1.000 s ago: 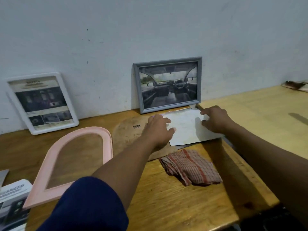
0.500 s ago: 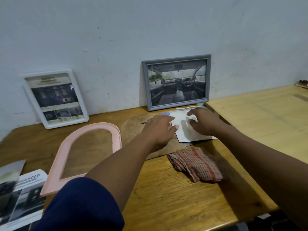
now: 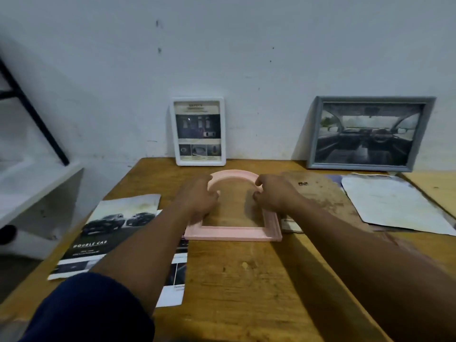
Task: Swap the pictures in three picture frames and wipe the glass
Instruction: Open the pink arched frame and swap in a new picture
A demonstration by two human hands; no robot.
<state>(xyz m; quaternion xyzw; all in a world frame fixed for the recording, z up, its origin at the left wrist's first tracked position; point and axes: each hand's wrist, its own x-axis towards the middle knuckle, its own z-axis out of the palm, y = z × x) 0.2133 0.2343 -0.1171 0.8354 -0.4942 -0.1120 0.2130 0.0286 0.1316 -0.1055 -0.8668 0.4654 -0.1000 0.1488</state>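
Left hand [image 3: 199,198] and right hand [image 3: 274,193] each curl their fingers over a side rail of the pink frame [image 3: 232,234], which lies flat mid-table [image 3: 246,280]. It is probably light, stiff and open-centred; best held by both rails.

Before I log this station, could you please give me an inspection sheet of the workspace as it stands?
Surface: wooden table, worn and stained; paler table adjoins it on the right.
Job's things: pink arched frame lies flat with no picture in it; white frame and grey frame lean on the wall, each holding a picture; backing board and white sheet lie to the right.
Clutter: car brochure at the left.
Grips: left hand and right hand curl round the pink arched frame's side rails.
Cables: nothing seen.
Surroundings: wall behind; white ledge and black bar at the left.
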